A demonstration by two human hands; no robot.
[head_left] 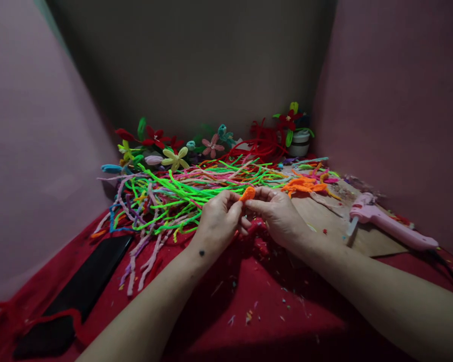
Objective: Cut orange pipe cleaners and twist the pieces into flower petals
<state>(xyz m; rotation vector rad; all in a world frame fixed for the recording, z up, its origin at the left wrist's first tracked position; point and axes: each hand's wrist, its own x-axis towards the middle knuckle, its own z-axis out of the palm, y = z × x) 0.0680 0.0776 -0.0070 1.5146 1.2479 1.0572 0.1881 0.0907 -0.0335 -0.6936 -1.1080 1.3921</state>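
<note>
Currently, the orange piece (248, 193) sits at your twelve o'clock, long axis tilted toward two. Your left hand (218, 216): grip pinched closed on its eight-o'clock end. Your right hand (281, 211): grip likewise closed, along its five-o'clock edge. Neither nearer.

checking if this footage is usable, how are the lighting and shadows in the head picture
Head view: dim overall, back wall murky; head view: shadow darkens the red cloth below the right hand, while the held orange piece looks vivid.
</note>
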